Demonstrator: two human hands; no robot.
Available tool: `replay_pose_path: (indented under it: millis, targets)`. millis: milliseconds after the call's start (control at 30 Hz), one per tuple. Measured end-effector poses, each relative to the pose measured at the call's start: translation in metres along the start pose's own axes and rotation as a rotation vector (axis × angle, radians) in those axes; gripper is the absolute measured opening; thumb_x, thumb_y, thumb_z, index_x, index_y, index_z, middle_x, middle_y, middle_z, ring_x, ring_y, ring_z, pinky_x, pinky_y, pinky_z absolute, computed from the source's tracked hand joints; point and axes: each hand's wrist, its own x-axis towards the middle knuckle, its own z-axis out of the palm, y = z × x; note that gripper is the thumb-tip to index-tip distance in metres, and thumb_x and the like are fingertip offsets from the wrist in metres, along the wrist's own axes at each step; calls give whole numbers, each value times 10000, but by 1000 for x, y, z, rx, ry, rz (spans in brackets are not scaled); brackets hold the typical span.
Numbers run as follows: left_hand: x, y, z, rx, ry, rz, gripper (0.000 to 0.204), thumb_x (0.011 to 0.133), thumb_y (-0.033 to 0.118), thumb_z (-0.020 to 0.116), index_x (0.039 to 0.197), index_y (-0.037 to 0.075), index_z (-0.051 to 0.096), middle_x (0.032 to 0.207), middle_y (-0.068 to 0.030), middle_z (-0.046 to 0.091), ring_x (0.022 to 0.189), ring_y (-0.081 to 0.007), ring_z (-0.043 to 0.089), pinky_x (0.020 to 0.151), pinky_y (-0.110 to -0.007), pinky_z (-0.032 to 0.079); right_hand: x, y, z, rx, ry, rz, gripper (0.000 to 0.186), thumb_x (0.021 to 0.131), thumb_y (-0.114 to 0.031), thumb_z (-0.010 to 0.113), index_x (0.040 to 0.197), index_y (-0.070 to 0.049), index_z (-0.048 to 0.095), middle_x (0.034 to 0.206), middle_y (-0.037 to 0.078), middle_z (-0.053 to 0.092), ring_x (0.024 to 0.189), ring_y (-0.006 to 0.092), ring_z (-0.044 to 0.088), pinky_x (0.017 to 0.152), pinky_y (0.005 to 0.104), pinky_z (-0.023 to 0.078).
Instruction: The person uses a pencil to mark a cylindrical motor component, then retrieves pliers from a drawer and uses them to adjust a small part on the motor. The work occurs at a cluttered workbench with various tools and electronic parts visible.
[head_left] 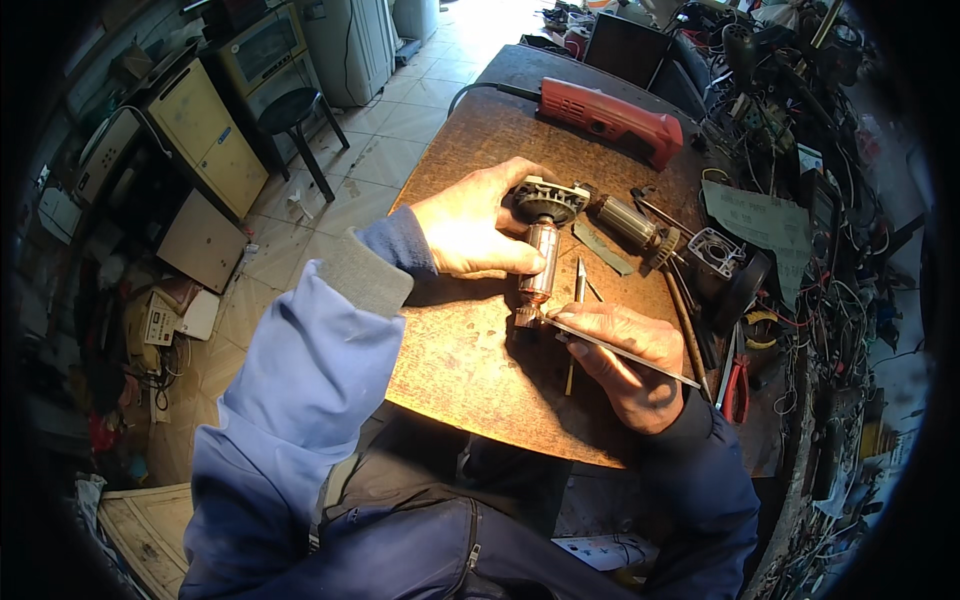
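Observation:
My left hand is closed around a motor armature, held upright over the wooden table, with its fan and end plate at the top. The copper commutator end points down toward me. My right hand pinches a thin, flat metal tool, whose exact kind I cannot make out. Its tip is at the commutator; whether it touches is hard to see. Behind lies a second armature, beside a small green-grey strip. A slim pointed tool rests between the hands.
A red power tool housing with a black cord lies at the table's far side. To the right are a metal gear housing, a green sheet, red-handled pliers and tangled wires. A black stool stands left.

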Motion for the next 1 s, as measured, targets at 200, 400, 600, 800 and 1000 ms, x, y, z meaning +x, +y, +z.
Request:
replay_pose_path:
  millis: [200,400,600,800,1000]
  targets:
    - [2,-3,1,51,31,44,870,757,50,867,1463,-4,361,1340,-148,522,1228,-262,564,1077,-405,482,1,-1,1,-13,-5,-29,254,885,32,725,1139,16,723,1082,206,732,969,292,741,830,340,587]
    - [1,-1,2,5,28,31,865,752,47,871,1456,-6,371,1340,-145,524,1226,-260,564,1074,-405,482,1,-2,1,-35,-8,-43,261,889,26,724,1149,13,720,1073,205,731,956,296,743,810,331,588]
    - [3,-3,2,14,28,32,874,743,43,875,1456,-7,372,1334,-142,530,1216,-262,571,1075,-407,482,0,1,2,-32,2,-60,260,884,35,727,1143,7,727,1061,189,737,898,257,745,736,308,589]
    - [4,-4,2,19,31,28,877,739,34,873,1458,-7,372,1331,-141,532,1219,-265,574,1076,-410,481,-2,-3,3,5,-13,-15,237,892,35,718,1127,14,737,1044,178,743,832,211,733,697,284,577]
    - [2,-5,1,10,38,30,873,742,23,866,1460,-8,371,1333,-141,531,1221,-263,574,1079,-411,480,-1,-6,-1,-14,-65,-6,228,891,20,709,1118,27,739,1040,192,743,871,241,742,753,300,587]
